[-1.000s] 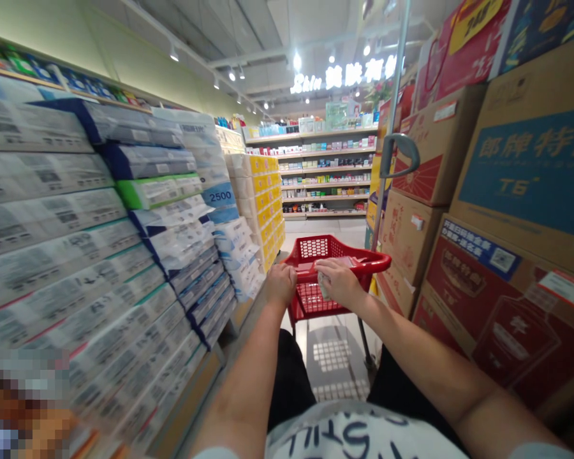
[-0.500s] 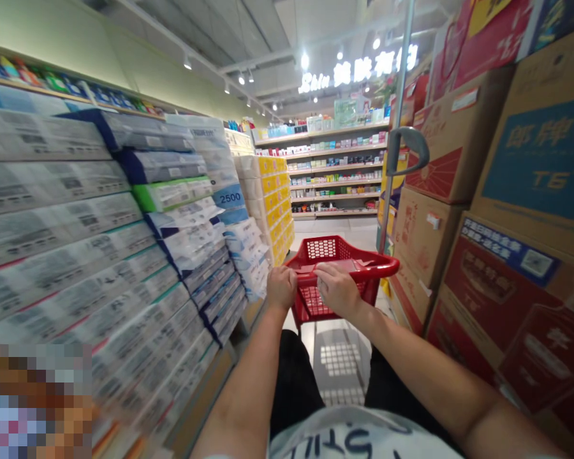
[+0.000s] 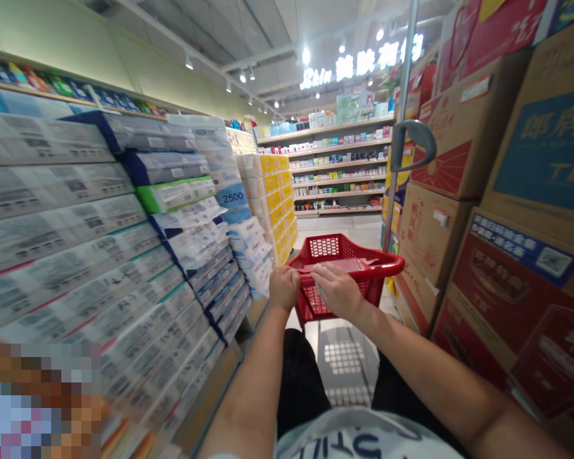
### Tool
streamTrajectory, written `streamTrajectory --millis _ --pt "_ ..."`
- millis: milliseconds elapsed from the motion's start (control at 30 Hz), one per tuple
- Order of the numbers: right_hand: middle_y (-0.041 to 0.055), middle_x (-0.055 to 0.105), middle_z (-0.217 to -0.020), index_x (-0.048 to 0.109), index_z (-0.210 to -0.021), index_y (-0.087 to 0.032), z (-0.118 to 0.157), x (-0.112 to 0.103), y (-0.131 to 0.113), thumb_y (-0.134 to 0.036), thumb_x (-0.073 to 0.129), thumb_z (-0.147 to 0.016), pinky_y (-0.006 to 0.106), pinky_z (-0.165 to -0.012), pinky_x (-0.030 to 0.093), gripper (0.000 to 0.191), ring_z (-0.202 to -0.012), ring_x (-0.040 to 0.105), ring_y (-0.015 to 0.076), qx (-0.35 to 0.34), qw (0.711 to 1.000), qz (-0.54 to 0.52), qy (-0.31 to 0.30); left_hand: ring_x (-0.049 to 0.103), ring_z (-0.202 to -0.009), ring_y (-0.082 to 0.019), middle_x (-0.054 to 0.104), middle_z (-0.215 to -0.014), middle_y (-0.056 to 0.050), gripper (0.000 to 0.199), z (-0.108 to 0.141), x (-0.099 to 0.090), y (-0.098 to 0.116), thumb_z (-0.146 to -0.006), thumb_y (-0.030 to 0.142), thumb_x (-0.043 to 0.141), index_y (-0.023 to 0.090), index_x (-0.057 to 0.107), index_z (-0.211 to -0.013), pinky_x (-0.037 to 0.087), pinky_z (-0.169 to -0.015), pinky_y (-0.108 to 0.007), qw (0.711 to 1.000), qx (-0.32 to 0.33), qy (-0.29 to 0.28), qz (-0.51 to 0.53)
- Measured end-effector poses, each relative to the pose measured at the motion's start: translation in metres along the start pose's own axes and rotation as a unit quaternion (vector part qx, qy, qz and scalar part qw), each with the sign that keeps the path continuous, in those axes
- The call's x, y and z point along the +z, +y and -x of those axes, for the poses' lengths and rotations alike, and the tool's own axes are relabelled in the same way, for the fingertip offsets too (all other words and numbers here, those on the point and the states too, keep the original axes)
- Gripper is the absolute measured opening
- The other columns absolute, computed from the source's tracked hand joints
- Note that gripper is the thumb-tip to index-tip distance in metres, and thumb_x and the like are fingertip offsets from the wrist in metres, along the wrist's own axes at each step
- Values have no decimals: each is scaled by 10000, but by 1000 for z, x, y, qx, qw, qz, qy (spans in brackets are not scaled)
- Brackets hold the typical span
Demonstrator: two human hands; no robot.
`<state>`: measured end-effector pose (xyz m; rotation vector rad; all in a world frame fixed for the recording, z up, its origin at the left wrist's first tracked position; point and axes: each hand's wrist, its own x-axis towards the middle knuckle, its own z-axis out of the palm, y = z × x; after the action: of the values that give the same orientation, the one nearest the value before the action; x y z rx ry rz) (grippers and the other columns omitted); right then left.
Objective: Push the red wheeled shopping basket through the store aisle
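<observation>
I find my left hand [image 3: 284, 288] and right hand [image 3: 337, 292] both closed around the near edge of the cart [image 3: 377, 273] before me, presumably for control, packs [image 3: 182, 248] left of it, cartons [image 3: 497, 274] right.

The right fingers [image 3: 323, 275] hide part of the cart handle [image 3: 381, 270].

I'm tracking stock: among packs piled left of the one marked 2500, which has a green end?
The green-ended pack, third from its column's top, directly under two dark-blue-ended packs.
</observation>
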<state>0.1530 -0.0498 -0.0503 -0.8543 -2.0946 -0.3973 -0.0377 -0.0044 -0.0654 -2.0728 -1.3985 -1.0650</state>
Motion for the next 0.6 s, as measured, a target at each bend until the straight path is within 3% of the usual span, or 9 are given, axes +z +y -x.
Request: streamTrajectory --millis 133,233,433,600 --pt "76 649 -1185 645 -1151 -177 9 -14 18 -126 464 -877 401 -1022 424 333 -1118 545 229 71 997 -9 42 531 -791 -204 626 -755 -57 369 -1 4 5 -916 192 356 201 580 -623 409 -799 -350 1000 -14 19 10" --pt "85 668 -1115 661 -1100 -164 3 -10 17 -111 468 -864 390 -995 442 309 -1072 555 231 104 994 -7 44 522 -771 -205 622 -747 -59 371 -3 7 15 -916 190 366 198 584 -616 407 -789 -352 999 -16 35 5" --pt "114 646 -1147 640 -1138 -144 -6 6 1 -142 455 -902 428 -1021 425 300 -1126 526 253 -9 1000 5 -12 534 -789 -203 618 -748 -54 351 -5 6 26 -927 204 396 205 606 -646 395 -781 -353 1000 15 15 -7" --pt "75 645 -1184 636 -1166 -195 13 -11 24 -131 437 -909 420 -1023 438 331 -1136 538 229 21 999 -8 42 531 -807 -206 620 -760 -55 335 -4 11 26 -920 212 407 207 597 -645 395 -795 -352 999 3 30 -11"
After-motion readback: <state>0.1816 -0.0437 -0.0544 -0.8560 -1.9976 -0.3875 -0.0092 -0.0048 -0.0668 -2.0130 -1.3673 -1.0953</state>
